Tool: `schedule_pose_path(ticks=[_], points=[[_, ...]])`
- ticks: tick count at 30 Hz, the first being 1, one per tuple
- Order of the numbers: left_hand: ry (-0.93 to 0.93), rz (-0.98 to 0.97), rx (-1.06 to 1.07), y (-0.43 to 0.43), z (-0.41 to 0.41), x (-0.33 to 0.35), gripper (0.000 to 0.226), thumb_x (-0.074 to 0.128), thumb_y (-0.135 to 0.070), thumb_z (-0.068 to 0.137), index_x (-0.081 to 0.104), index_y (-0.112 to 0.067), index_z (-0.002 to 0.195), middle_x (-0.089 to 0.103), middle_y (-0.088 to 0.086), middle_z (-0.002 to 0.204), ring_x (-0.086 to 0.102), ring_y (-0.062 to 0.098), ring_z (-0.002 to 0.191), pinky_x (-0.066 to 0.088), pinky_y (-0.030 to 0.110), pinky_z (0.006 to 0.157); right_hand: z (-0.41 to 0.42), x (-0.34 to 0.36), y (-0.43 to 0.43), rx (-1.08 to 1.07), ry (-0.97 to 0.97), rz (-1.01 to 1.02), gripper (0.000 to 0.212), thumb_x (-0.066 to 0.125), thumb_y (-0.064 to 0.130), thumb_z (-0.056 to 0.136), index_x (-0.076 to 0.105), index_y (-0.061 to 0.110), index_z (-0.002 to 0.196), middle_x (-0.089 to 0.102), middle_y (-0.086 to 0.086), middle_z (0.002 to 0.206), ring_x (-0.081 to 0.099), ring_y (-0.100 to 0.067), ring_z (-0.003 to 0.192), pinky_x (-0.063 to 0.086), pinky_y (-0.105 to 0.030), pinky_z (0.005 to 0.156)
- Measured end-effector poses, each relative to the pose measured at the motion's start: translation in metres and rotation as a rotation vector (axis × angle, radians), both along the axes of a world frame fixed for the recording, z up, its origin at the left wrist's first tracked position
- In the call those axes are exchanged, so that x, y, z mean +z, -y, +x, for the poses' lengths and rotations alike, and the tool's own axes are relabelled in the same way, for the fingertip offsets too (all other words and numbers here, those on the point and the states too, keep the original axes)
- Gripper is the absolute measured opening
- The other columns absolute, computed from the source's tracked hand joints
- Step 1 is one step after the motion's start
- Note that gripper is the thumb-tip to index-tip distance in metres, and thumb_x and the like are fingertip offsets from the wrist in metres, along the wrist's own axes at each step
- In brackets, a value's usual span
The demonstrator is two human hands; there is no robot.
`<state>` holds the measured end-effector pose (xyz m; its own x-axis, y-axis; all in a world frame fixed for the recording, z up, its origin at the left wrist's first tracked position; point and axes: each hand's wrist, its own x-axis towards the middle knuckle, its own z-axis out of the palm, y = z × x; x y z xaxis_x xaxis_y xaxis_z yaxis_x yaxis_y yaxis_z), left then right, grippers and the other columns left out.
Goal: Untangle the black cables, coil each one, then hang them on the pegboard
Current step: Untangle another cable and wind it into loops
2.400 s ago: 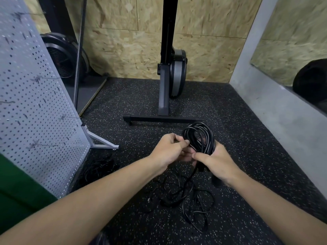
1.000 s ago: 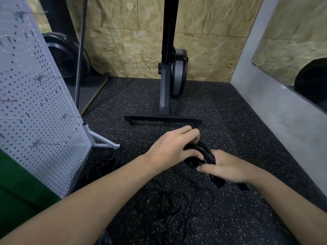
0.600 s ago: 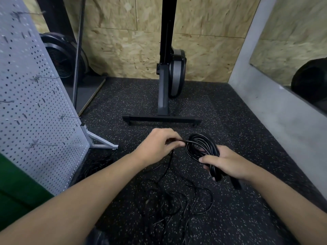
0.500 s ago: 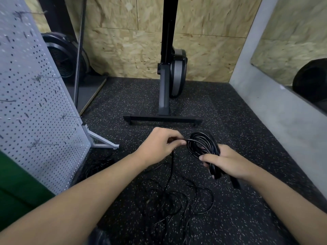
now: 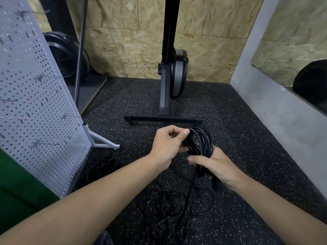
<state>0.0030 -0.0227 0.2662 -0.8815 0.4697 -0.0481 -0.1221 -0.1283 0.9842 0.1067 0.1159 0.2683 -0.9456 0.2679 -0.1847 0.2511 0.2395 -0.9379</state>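
Observation:
A coil of black cable (image 5: 201, 142) stands upright between my hands above the floor. My right hand (image 5: 214, 165) grips the bottom of the coil, fingers curled round the bundled loops. My left hand (image 5: 168, 145) pinches a strand at the coil's top left between thumb and fingers. Loose black cable (image 5: 177, 204) trails down from the coil and lies tangled on the speckled floor below. A second heap of black cable (image 5: 100, 167) lies at the foot of the white pegboard (image 5: 35, 103) on the left, whose hooks (image 5: 44, 144) stick out bare.
A black exercise machine stand (image 5: 164, 117) with a crossbar base stands just beyond my hands. The pegboard's white foot (image 5: 100, 140) juts onto the black rubber floor (image 5: 247, 138). A grey wall (image 5: 276, 106) runs along the right. A fan (image 5: 65, 57) sits at the back left.
My left hand has moved right and closed in on the coil, laying another loop of cable onto it. The right hand has kept its hold on the coil.

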Motion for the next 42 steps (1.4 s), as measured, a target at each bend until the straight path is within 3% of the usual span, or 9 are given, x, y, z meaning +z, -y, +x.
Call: schedule_pose_path(ticks=[10,13,18,22,27,30,33,37,42], points=[[-0.271,-0.131,0.067,0.005,-0.004,0.008,0.024,0.076,-0.028,0.096,0.069,-0.007,0.087,0.073,0.009,0.087,0.075,0.020,0.081,0.065,0.038,0.068,-0.003,0.003,0.012,-0.191,0.010,-0.286,0.016,0.072,-0.002,0.088,0.067,0.010,0.098,0.067,-0.010,0.070,0.065,-0.024,0.066,0.057,-0.043,0.070],[-0.407,-0.319,0.065,0.009,-0.002,0.005,0.034,0.066,-0.050,0.099,0.064,-0.016,0.092,0.065,-0.007,0.074,0.058,0.001,0.060,0.051,0.020,0.062,-0.005,0.005,0.008,-0.236,-0.029,-0.264,0.015,0.074,0.001,0.086,0.069,0.011,0.095,0.069,-0.008,0.073,0.067,-0.022,0.066,0.058,-0.045,0.074],[-0.299,-0.597,-0.620,0.024,-0.005,-0.018,0.037,0.048,-0.051,0.107,0.072,-0.024,0.113,0.071,-0.016,0.117,0.064,0.001,0.112,0.044,0.028,0.102,-0.008,0.010,-0.008,-0.387,-0.136,-0.328,0.012,0.073,-0.001,0.085,0.069,0.007,0.093,0.068,-0.009,0.078,0.065,-0.021,0.066,0.056,-0.036,0.067],[-0.306,-0.628,-0.784,0.024,-0.001,-0.033,0.052,0.041,-0.053,0.110,0.076,-0.014,0.105,0.081,-0.002,0.102,0.073,0.010,0.102,0.047,0.032,0.107,-0.010,0.011,-0.020,-0.432,-0.216,-0.446,0.021,0.072,-0.002,0.088,0.066,-0.006,0.108,0.066,-0.014,0.079,0.068,-0.022,0.064,0.062,-0.050,0.080],[-0.490,-0.663,-0.647,0.013,-0.001,-0.030,0.048,0.038,-0.052,0.110,0.065,-0.019,0.087,0.076,0.004,0.076,0.063,0.005,0.065,0.045,0.027,0.072,-0.011,0.014,-0.031,-0.456,-0.266,-0.621,0.019,0.072,0.002,0.089,0.067,-0.009,0.104,0.072,-0.014,0.082,0.073,-0.023,0.075,0.062,-0.047,0.082],[-0.575,-0.685,-0.631,0.012,-0.002,-0.031,0.041,0.041,-0.048,0.111,0.067,-0.023,0.091,0.068,-0.001,0.067,0.065,0.009,0.061,0.049,0.028,0.069,-0.012,0.013,-0.032,-0.497,-0.261,-0.543,0.030,0.074,-0.001,0.087,0.063,-0.009,0.113,0.071,-0.015,0.079,0.072,-0.026,0.072,0.062,-0.046,0.076],[-0.611,-0.638,-0.605,0.010,0.002,-0.031,0.022,0.049,-0.039,0.109,0.065,-0.024,0.108,0.064,-0.005,0.072,0.061,0.007,0.060,0.048,0.029,0.064,-0.011,0.009,-0.031,-0.519,-0.179,-0.345,0.014,0.074,-0.001,0.087,0.067,0.000,0.099,0.069,-0.013,0.075,0.069,-0.028,0.070,0.061,-0.041,0.069],[-0.723,-0.584,-0.528,0.005,0.009,-0.026,0.017,0.058,-0.042,0.105,0.065,-0.028,0.113,0.066,-0.004,0.077,0.054,0.013,0.060,0.044,0.028,0.059,-0.014,0.005,-0.033,-0.537,-0.101,-0.064,0.014,0.079,0.006,0.082,0.067,0.013,0.086,0.068,-0.006,0.079,0.066,-0.026,0.081,0.056,-0.046,0.085],[-0.806,-0.643,-0.482,0.000,0.009,-0.014,0.017,0.057,-0.034,0.107,0.066,-0.020,0.106,0.066,0.001,0.074,0.060,0.026,0.059,0.046,0.033,0.056,-0.016,0.005,-0.034,-0.483,-0.052,-0.031,0.016,0.078,0.006,0.082,0.065,0.015,0.080,0.067,-0.004,0.075,0.066,-0.026,0.079,0.054,-0.046,0.084]])
